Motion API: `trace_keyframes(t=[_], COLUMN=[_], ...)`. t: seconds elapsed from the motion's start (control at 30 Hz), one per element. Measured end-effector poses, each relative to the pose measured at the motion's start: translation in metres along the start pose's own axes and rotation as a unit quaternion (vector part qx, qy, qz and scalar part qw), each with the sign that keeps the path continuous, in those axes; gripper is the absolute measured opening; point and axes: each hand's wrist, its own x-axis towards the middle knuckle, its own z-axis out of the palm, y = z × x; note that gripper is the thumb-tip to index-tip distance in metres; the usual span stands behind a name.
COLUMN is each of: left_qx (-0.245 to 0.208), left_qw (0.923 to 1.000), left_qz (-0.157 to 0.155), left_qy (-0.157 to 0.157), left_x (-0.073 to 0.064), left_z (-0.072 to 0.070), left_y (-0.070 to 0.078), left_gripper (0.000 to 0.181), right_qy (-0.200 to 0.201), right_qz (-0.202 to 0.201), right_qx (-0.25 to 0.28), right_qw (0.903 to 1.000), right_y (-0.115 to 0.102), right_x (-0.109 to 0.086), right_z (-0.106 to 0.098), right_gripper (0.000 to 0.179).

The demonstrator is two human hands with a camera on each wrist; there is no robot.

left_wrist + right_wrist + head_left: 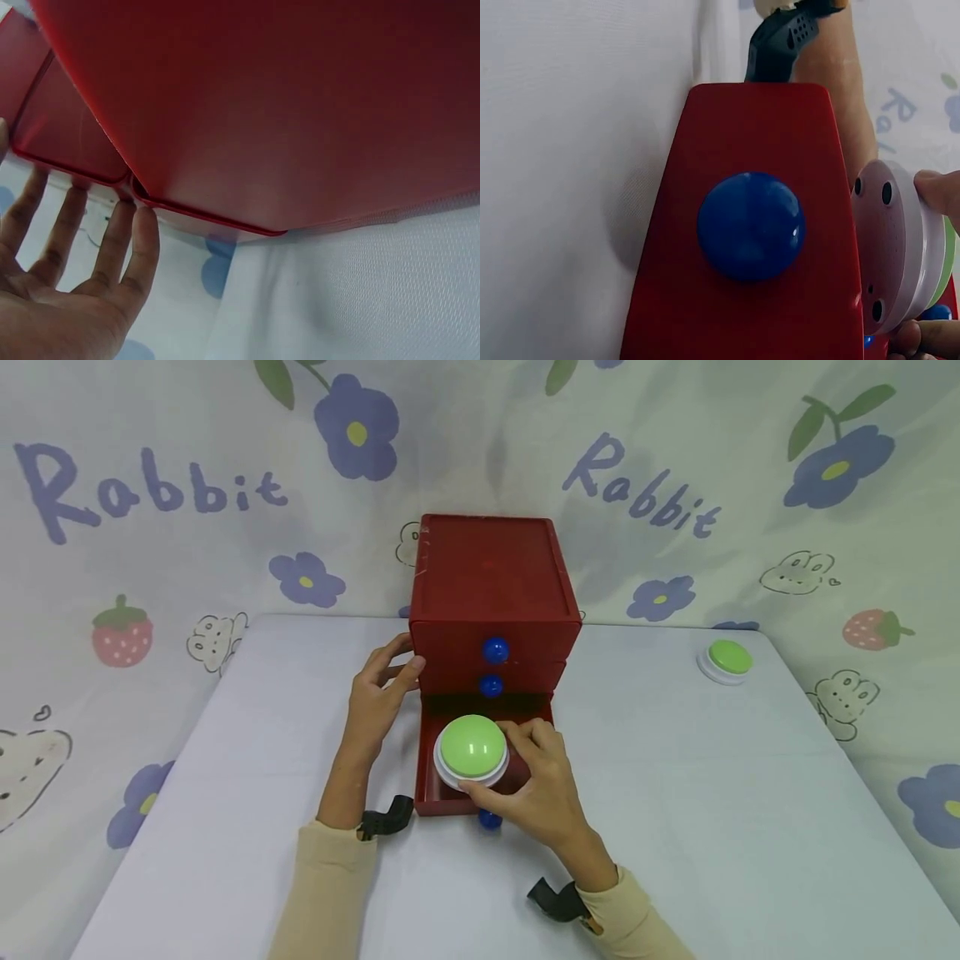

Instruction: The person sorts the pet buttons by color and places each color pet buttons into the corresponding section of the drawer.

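A large round push button (pixel 472 747), with a green dome on a white base, is over the pulled-out bottom drawer (pixel 450 807) of a red cabinet (pixel 487 568). My right hand (pixel 547 781) pinches its white base between thumb and fingers. From the right wrist, the base's underside (pixel 881 247) shows above the drawer front's rim, with dark round feet. A blue knob (pixel 751 226) sits on that drawer front. Against the cabinet's left side rests my left hand (pixel 375 702); the left wrist view shows its extended fingers (pixel 112 247) along the red side wall.
A second, smaller-looking green and white push button (pixel 725 661) stands at the table's back right. Two upper drawers with blue knobs (pixel 495 650) are closed. Behind the white table (pixel 675 810) hangs a patterned cloth (pixel 480 435).
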Motion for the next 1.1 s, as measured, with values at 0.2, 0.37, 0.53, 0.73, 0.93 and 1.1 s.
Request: trace_keyframes(t=[0.2, 0.37, 0.53, 0.73, 0.93, 1.1], left_qx=[-0.003, -0.007, -0.007, 0.0, 0.001, 0.0], left_qw=[1.0, 1.0, 0.9999, 0.9999, 1.0, 1.0], left_qz=[-0.001, 0.002, 0.012, 0.014, 0.006, 0.0], left_qy=[0.004, 0.004, 0.005, 0.0, 0.001, 0.004], left_x=[0.007, 0.011, 0.011, 0.013, 0.013, 0.011], left_z=[-0.001, -0.002, -0.004, -0.002, -0.001, -0.002], left_y=[-0.021, -0.034, -0.034, -0.032, -0.034, -0.035], left_gripper=[0.052, 0.052, 0.05, 0.051, 0.052, 0.052], right_qy=[-0.003, -0.017, -0.063, -0.04, 0.003, 0.037], right_qz=[-0.001, -0.004, -0.02, -0.01, 0.04, 0.098], right_qx=[-0.003, -0.02, -0.068, -0.039, -0.049, -0.086], right_qw=[1.0, 0.9996, 0.9955, 0.9984, 0.998, 0.9908], right_y=[-0.004, -0.006, -0.007, 0.002, 0.03, 0.064], right_x=[0.002, 0.004, 0.007, 0.01, 0.013, 0.017], right_z=[0.004, 0.006, 0.003, -0.01, -0.033, -0.057], right_gripper=[0.073, 0.077, 0.088, 0.064, 0.049, 0.043])
